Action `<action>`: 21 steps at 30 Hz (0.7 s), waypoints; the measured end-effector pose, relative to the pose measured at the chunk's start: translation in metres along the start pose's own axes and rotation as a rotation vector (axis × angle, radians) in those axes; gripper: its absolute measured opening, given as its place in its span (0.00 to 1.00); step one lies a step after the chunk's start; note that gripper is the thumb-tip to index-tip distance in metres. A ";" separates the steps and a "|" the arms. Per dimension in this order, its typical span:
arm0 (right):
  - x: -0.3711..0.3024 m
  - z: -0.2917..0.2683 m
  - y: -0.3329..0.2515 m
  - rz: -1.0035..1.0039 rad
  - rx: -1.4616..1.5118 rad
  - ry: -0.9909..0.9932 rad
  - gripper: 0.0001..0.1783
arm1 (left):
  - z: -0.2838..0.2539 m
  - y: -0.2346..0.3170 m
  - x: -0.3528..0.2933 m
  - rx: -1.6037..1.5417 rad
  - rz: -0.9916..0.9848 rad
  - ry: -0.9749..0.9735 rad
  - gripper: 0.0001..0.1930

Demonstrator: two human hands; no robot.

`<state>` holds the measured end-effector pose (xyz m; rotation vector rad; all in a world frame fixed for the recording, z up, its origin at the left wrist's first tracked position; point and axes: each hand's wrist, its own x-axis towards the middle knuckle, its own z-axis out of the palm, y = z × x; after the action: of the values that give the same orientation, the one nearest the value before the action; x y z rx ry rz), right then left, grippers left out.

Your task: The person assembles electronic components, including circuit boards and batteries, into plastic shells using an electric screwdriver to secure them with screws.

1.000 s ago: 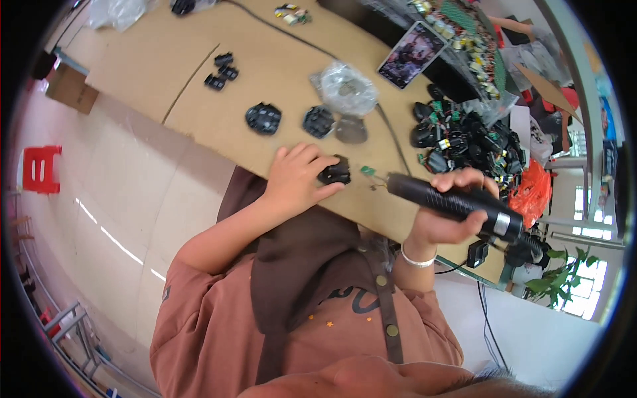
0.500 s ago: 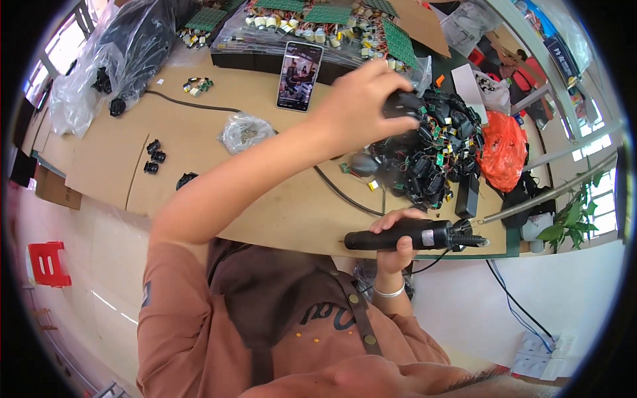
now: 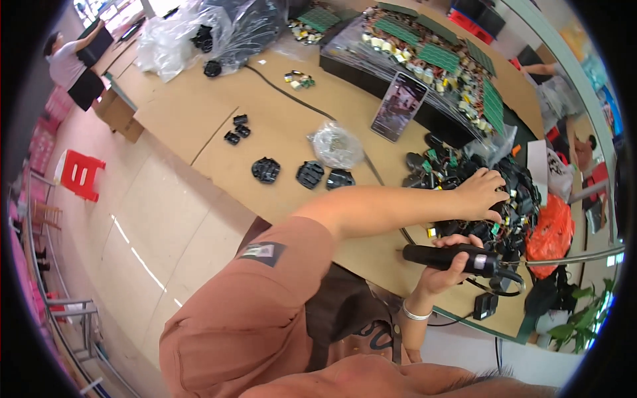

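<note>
In the head view, right of centre, the right grip [image 3: 439, 277] is clamped round a black power screwdriver [image 3: 424, 255], tip leftward. Just above, the left grip [image 3: 479, 198] — fingers apart — overlaps the left part of the black-parts pile [image 3: 523, 192] on the table [image 3: 199, 123]; contact cannot be told.

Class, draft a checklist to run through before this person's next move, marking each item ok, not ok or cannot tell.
1. Right hand grips the black power tool: ok.
2. Left hand at the pile of black parts: ok.
3. Left hand holding a part: cannot tell.
4. Tool's front end outside the pile: ok.
5. Black cable fully in view: not ok, left forearm covers some.
</note>
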<state>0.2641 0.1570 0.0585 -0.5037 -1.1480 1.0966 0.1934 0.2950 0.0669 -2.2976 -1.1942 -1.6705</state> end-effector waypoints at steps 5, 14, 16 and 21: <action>0.016 0.000 0.020 -0.002 0.067 -0.040 0.30 | -0.163 -0.022 -0.073 0.108 -0.205 -0.027 0.14; -0.007 -0.008 0.015 -0.306 -0.528 0.200 0.39 | -0.371 0.009 -0.230 0.441 -0.723 -0.291 0.25; -0.019 0.002 0.010 -0.325 -0.516 0.246 0.42 | -0.368 0.017 -0.240 0.481 -0.614 -0.388 0.27; -0.041 0.012 0.008 -0.804 -0.971 0.043 0.33 | -0.338 0.047 -0.226 0.448 -0.831 -0.131 0.30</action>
<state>0.2498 0.1219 0.0379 -0.6956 -1.6078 -0.2183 -0.0681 -0.0180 0.0355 -1.7402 -2.4764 -1.1813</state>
